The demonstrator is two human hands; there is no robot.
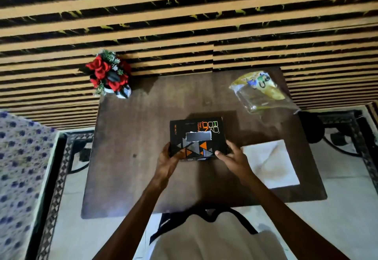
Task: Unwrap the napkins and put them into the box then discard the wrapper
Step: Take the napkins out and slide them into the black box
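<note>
A black box (196, 135) with orange and grey triangles and a torn slot in its top sits in the middle of the brown table (131, 157). My left hand (168, 159) grips its near left corner. My right hand (233, 157) touches its near right corner, fingers spread along the edge. A stack of white napkins (272, 163) lies flat on the table just right of my right hand. The crumpled clear and yellow wrapper (259, 92) lies at the table's far right corner.
A pot of red flowers (109, 75) stands at the table's far left corner. A striped wall runs behind the table. A blue-dotted cloth (18, 167) covers furniture on the left. Dark metal chair frames stand on both sides.
</note>
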